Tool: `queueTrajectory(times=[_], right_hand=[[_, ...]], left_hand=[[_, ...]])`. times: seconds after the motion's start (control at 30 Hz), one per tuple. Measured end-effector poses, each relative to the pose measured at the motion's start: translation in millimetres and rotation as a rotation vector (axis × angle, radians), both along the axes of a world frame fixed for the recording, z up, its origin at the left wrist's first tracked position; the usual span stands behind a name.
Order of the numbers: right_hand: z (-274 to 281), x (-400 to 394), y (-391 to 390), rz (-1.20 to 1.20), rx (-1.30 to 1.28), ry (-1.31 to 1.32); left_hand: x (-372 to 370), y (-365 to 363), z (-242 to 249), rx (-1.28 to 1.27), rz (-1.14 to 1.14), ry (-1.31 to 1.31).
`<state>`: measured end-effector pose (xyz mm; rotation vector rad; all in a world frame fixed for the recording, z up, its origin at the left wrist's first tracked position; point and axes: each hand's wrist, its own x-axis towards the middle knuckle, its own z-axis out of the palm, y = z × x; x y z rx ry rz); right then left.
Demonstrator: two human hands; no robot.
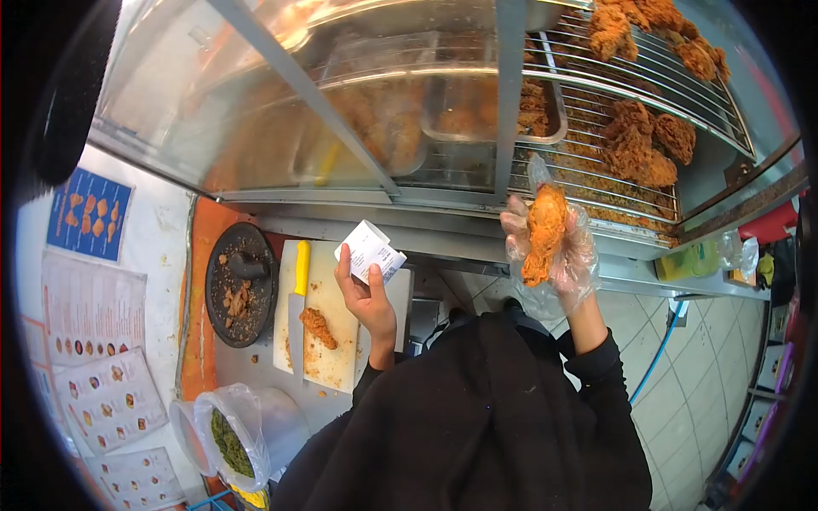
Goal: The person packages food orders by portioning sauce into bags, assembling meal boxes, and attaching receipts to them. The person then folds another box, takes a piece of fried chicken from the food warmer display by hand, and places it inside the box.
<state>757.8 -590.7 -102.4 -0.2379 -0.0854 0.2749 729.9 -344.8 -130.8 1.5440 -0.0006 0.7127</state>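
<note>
A folded paper receipt with printed text is pinched between the thumb and fingers of my left hand, above the edge of the cutting board. My right hand wears a clear plastic glove and holds a piece of fried chicken in front of the display cabinet's opening. On the white cutting board lie a knife with a yellow handle and a smaller fried chicken piece, with crumbs around them. Left of the board sits a dark stone mortar with a pestle and crumbly bits inside.
The glass-fronted cabinet stands ahead, with fried chicken on its wire racks and a metal tray. A plastic-lined tub of green leaves stands lower left. A blue hose runs over the tiled floor.
</note>
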Motion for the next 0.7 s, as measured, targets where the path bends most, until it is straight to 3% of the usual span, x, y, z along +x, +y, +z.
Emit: queueTrajectory(times=[0.1,0.2,0.3,0.37,0.43,0.5,0.57,0.67,0.7], right_hand=[[-8,4,-6,0.085,0.093,0.038],[-20,22,-32,0.072,0.003,-0.11],[16,48,-47,-0.238,-0.394,-0.07],[58,66,-34,-0.362,-0.447,-0.019],[62,105,-42,-0.377,-0.377,-0.005],[0,183,-82,0.039,0.089,-0.387],[-17,204,-92,0.062,0.038,-0.47],[1,167,-81,-0.501,-0.937,-0.275],[17,145,-67,-0.682,-1.286,-0.369]], left_hand=[[-7,5,6,-0.02,0.045,-0.001],[-14,14,5,-0.002,0.096,0.009],[-23,25,1,0.03,0.125,0.046],[-27,27,0,0.038,0.131,0.059],[-30,26,0,0.029,0.138,0.048],[-33,23,1,-0.014,0.129,0.046],[-36,19,5,-0.035,0.145,0.036],[-44,10,9,-0.037,0.21,0.032],[-47,9,9,-0.036,0.225,0.04]])
